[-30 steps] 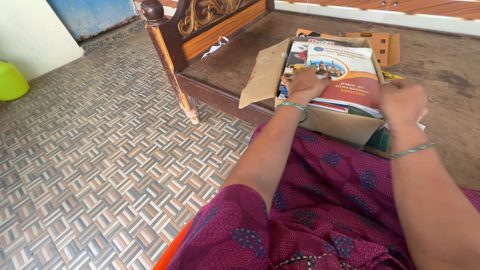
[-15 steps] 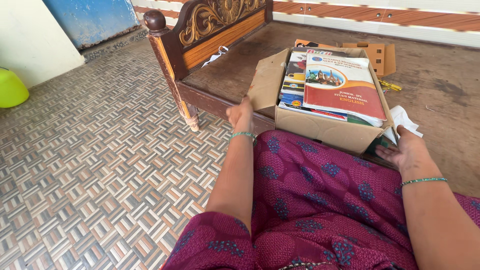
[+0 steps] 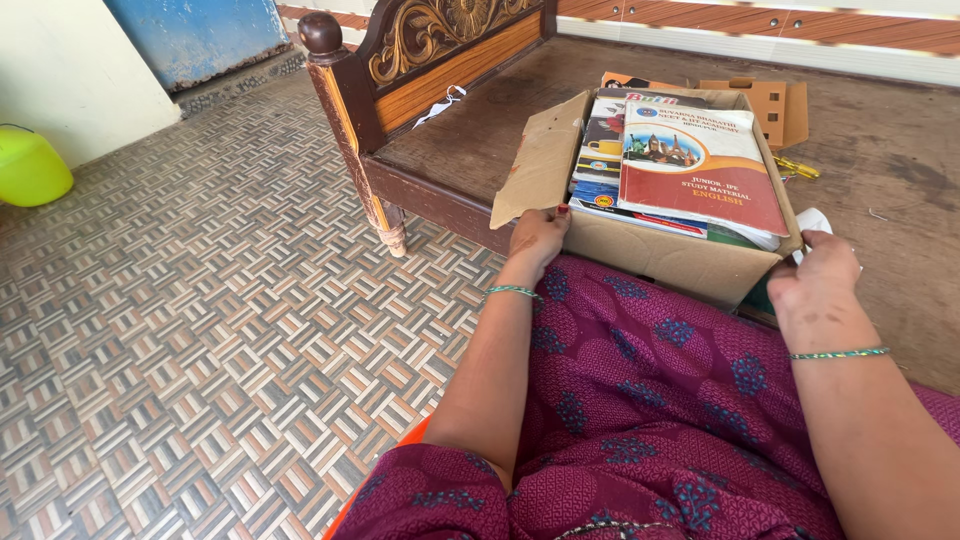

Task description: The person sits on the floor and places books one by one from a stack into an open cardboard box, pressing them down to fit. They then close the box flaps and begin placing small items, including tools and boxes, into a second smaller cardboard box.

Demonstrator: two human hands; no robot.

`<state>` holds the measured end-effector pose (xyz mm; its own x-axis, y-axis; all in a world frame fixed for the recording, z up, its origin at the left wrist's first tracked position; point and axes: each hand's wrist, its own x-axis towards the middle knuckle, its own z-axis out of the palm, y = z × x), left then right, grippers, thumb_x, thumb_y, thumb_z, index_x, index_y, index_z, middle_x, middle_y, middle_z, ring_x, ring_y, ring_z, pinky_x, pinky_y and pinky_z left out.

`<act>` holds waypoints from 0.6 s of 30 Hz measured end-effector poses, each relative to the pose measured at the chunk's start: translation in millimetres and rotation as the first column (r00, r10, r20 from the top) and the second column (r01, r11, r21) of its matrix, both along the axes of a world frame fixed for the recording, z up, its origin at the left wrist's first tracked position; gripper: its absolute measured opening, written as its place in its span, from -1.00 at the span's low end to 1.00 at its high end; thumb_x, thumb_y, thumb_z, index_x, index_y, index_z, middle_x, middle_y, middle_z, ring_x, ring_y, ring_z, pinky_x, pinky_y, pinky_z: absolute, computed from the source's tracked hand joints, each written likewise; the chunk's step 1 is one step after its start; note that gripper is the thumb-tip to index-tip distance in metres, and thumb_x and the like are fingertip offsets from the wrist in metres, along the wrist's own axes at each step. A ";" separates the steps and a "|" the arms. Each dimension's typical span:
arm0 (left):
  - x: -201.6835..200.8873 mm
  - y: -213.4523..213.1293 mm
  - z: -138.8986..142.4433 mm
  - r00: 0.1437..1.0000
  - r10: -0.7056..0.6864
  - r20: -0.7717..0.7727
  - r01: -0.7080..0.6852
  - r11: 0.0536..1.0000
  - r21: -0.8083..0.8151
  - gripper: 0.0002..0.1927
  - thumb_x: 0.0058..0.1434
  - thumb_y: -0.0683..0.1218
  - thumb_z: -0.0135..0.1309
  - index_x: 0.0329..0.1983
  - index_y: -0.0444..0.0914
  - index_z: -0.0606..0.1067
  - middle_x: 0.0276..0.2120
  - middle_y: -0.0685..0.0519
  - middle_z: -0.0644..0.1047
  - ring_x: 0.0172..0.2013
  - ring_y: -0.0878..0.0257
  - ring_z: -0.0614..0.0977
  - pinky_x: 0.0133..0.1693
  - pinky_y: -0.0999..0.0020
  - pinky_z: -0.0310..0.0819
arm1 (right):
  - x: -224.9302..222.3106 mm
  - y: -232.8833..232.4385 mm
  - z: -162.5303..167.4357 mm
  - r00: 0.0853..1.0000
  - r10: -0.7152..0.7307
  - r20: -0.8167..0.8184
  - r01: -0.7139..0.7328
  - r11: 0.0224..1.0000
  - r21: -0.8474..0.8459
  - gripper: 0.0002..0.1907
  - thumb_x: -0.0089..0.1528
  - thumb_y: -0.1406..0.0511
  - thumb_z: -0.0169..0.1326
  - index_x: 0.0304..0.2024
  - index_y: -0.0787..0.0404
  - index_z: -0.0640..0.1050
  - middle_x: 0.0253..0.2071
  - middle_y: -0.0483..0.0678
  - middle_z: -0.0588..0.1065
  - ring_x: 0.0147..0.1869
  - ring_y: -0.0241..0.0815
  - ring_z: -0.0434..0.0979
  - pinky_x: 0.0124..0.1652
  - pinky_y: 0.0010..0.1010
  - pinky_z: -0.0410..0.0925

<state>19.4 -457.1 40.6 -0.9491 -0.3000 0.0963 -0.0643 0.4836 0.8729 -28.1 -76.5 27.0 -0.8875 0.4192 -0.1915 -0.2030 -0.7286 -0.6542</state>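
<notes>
Fingers of both hands grip the cardboard box (image 3: 665, 262) of books (image 3: 700, 165) on the wooden cot (image 3: 450, 140).

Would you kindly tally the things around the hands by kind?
Cardboard box: 1
Red-covered book on top: 1
Loose cardboard piece behind the box: 1
Green bucket: 1
Bangles, one on the left wrist, one on the right wrist: 2
Total: 6
</notes>
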 end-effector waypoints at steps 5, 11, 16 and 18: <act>-10.4 15.0 4.3 0.999 0.028 -0.026 -0.024 0.990 0.139 -0.47 0.30 0.19 0.03 -0.22 -0.42 0.60 -0.30 -0.32 0.65 -0.20 -0.15 0.72 -0.12 0.05 0.53 | -6.8 -19.1 10.8 0.999 -0.038 -0.022 0.039 0.996 0.082 -0.65 0.37 0.34 -0.10 0.16 0.40 0.40 0.10 0.15 0.51 0.11 0.07 0.66 0.04 -0.02 0.53; -36.3 45.7 12.9 0.976 0.214 0.029 -0.216 0.973 0.079 -0.44 0.30 0.24 -0.03 -0.10 -0.34 0.61 -0.05 -0.30 0.59 0.02 -0.21 0.62 0.03 -0.02 0.47 | -21.9 -19.5 18.7 0.995 -0.061 -0.083 0.072 0.988 0.137 -0.63 0.40 0.25 -0.09 0.16 0.35 0.43 0.09 0.12 0.54 0.06 0.01 0.66 -0.01 -0.10 0.55; -34.1 47.9 11.9 0.983 0.160 0.085 -0.162 0.987 0.015 -0.29 0.36 0.35 -0.26 -0.01 -0.31 0.61 0.02 -0.33 0.57 0.09 -0.23 0.58 0.10 -0.05 0.43 | -4.4 -0.3 8.3 0.995 0.045 -0.089 -0.033 0.990 0.138 -0.61 0.43 0.16 -0.11 0.18 0.27 0.44 0.07 0.09 0.55 0.00 -0.03 0.63 -0.05 -0.16 0.52; -28.3 48.1 11.6 0.986 0.133 0.103 -0.131 0.991 -0.023 -0.23 0.33 0.40 -0.32 0.03 -0.29 0.60 0.06 -0.33 0.54 0.12 -0.23 0.55 0.15 -0.04 0.38 | 5.4 9.8 5.9 0.998 0.064 0.007 -0.064 0.989 0.130 -0.59 0.43 0.12 -0.16 0.17 0.24 0.45 0.04 0.11 0.53 0.00 -0.01 0.62 0.02 -0.14 0.50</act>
<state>-8.9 -409.0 52.1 -0.9065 -0.4223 0.0047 -0.2188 0.4792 0.8500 -22.7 -66.7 33.0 -0.9128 0.3834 -0.1411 -0.1571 -0.6483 -0.7450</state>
